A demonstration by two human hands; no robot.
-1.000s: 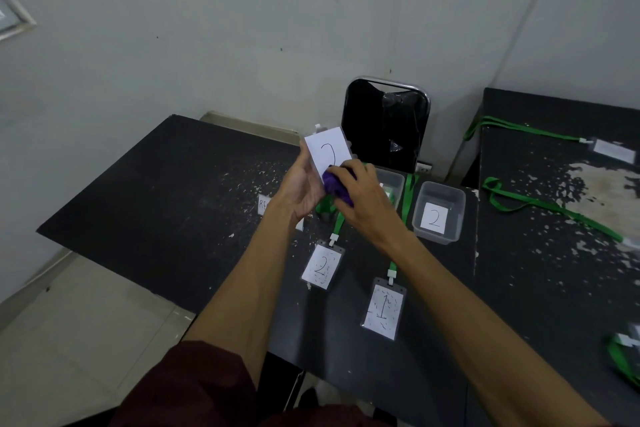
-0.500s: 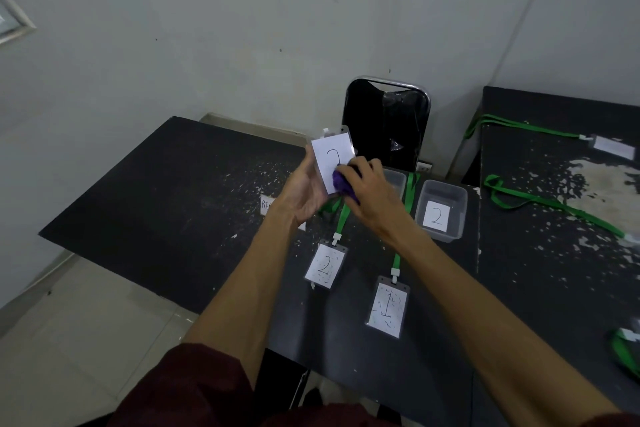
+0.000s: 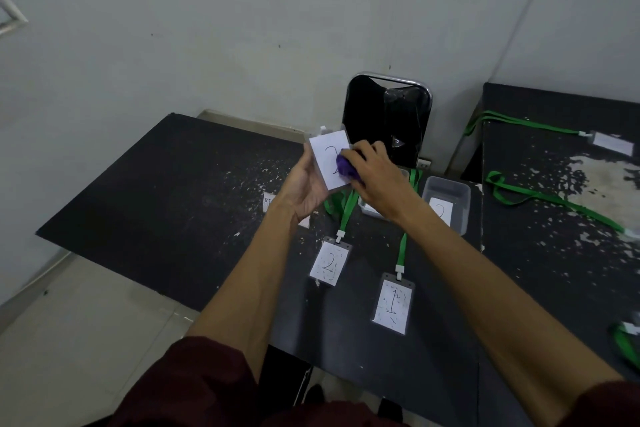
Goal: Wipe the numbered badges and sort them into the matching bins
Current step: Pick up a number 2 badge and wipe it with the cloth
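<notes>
1. Your left hand (image 3: 304,185) has the raised badge (image 3: 325,158) up above the black table (image 3: 166,204), gripping it along its left edge, and the handwritten 2 faces you.
2. Your right hand (image 3: 379,177) is closed round a bunched purple cloth (image 3: 346,168), pressing it onto the right half of that badge's face. It covers part of the numeral.
3. Down on the table below your hands, a second 2 badge (image 3: 329,263) lies flat, speckled with dark marks. Its green lanyard (image 3: 346,215) runs up under your right hand.
4. Right of it and nearer you lies the 1 badge (image 3: 393,305), flat and just as speckled.
5. The clear bin labelled 2 (image 3: 462,211) sits at the table's far right edge, just past your right wrist.
6. A neighbouring bin (image 3: 367,210) to its left is mostly hidden behind your right hand, so I cannot read its label.
7. A black chair (image 3: 388,114) stands behind the table, by the wall.
8. A side table (image 3: 540,270) on your right carries more green lanyards.
</notes>
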